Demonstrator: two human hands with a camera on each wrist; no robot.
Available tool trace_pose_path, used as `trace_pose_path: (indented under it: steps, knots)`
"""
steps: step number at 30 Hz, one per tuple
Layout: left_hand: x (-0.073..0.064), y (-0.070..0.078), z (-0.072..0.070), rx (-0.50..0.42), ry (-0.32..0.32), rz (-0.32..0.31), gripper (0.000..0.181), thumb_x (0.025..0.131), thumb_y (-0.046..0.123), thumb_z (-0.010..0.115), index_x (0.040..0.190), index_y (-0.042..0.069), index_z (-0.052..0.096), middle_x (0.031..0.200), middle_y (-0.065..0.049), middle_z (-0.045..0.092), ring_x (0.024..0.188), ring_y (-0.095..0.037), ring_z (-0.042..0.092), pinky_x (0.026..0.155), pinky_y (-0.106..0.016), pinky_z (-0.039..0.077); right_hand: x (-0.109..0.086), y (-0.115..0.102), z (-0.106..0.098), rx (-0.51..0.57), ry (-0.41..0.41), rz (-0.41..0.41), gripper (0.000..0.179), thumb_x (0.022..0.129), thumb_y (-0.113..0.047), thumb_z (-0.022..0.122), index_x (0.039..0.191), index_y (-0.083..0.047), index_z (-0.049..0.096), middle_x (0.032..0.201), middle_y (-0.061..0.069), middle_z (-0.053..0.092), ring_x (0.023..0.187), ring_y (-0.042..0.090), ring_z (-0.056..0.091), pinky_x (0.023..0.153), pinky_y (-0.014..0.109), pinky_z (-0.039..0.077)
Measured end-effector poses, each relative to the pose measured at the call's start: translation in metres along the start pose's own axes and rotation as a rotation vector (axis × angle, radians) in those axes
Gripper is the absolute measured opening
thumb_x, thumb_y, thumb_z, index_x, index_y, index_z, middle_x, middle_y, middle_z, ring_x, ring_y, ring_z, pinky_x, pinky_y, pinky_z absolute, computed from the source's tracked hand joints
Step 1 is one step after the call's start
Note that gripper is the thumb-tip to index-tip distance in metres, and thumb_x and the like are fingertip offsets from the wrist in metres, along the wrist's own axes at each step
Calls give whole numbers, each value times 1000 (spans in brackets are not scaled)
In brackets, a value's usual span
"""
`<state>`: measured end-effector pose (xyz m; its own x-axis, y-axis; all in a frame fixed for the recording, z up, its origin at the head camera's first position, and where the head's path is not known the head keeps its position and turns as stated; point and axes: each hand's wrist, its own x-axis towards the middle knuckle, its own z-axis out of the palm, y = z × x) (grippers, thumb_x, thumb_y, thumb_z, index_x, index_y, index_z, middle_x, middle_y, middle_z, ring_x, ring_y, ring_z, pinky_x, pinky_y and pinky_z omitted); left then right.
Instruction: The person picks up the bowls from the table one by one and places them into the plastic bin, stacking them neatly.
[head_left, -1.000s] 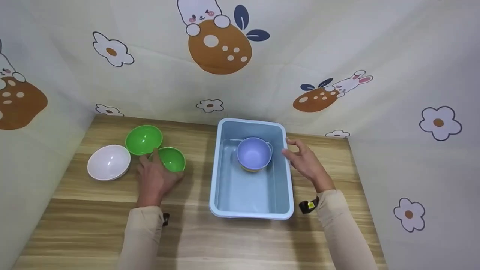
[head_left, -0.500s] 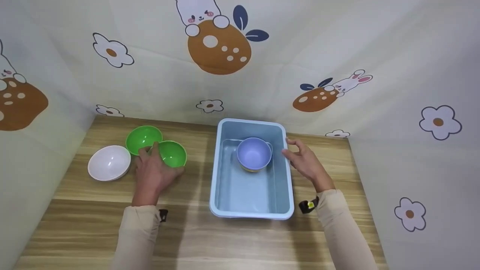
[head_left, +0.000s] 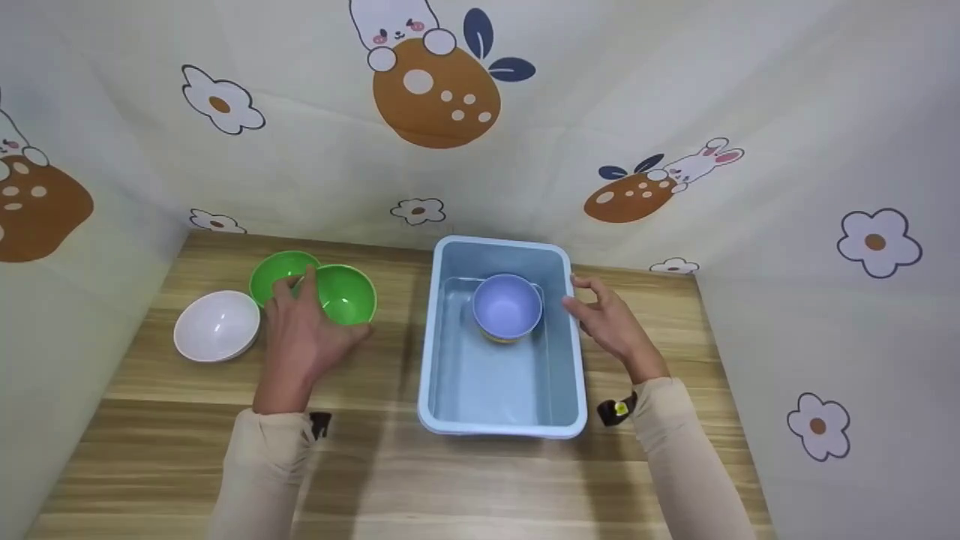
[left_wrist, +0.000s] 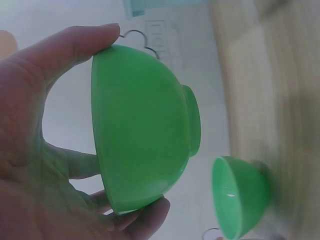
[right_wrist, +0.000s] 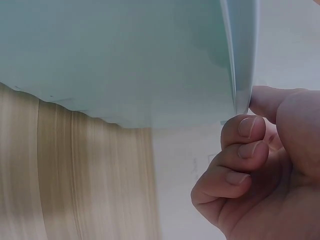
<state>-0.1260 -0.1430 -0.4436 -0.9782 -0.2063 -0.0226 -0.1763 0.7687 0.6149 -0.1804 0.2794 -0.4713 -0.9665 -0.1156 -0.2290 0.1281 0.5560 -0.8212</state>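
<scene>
My left hand (head_left: 300, 330) grips a green bowl (head_left: 349, 294) by its rim, thumb on one side and fingers on the other. In the left wrist view this held bowl (left_wrist: 140, 130) is raised off the table, with its foot ring showing. Just behind it stands a second green bowl (head_left: 274, 276), partly covered by my fingers. A white bowl (head_left: 217, 326) sits left of the hand. My right hand (head_left: 611, 322) pinches the right rim of a light blue tub (head_left: 428, 345); the right wrist view shows thumb and curled fingers (right_wrist: 245, 150) at that rim.
Inside the tub, toward its back, a purple bowl (head_left: 507, 306) sits on something yellowish that is mostly hidden. The wooden table (head_left: 465, 487) ends at a patterned curtain (head_left: 315, 172) at the back and sides.
My left hand has lifted the green bowl up from the table and slightly away from me; it looks larger and overlaps the other green bowl. My right hand and the tub have stayed put.
</scene>
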Motion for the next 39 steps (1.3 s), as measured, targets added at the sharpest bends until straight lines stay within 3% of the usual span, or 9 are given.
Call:
trace_pose_path:
  steps: [2,8,14,22,26,33,39]
  knots:
    - [-1,4,-4,-2,6,10,125,65,43,89,160,-2,22,153,-36,28,134,-56,38,106,-68,40,0,0,0,-1,2,-4,54,101,-38,62,145,-9,49,110,12,71,81,7,63,73,23,49]
    - [-4,19,-15,-11,-6,23,128,64,46,91,161,0,21,155,-33,27,138,-52,36,103,-68,43,1,1,0,-13,4,6,54,101,-39,62,146,-10,48,98,9,68,74,10,60,67,24,46]
    - [-7,29,-23,-15,-17,34,127,65,47,90,161,2,22,156,-32,27,140,-50,34,103,-67,44,2,0,0,1,-3,-1,56,101,-38,62,146,-8,48,110,13,68,80,7,62,71,23,49]
    - [-7,43,-33,-22,-33,55,126,66,50,90,162,5,21,158,-30,24,143,-49,30,106,-70,41,1,0,-1,-2,-1,9,54,101,-38,62,146,-11,48,104,8,69,77,8,61,67,24,47]
    - [-6,51,-38,-18,-24,74,123,67,49,89,162,5,24,157,-29,26,143,-50,31,106,-71,40,1,-1,-1,-6,-2,0,52,102,-38,61,145,-12,49,91,4,66,71,9,58,62,23,43]
    - [-8,65,-45,-23,-10,119,117,66,45,89,159,6,30,156,-25,29,142,-47,34,108,-66,41,0,-1,-2,20,-18,-12,52,102,-36,62,145,-10,49,98,4,69,76,8,61,64,23,45]
    - [-7,79,-47,-41,-21,125,117,67,45,88,160,6,29,157,-22,29,144,-44,33,108,-65,42,2,1,-2,-4,-17,-2,53,102,-39,61,145,-11,49,85,1,64,67,7,54,61,24,41]
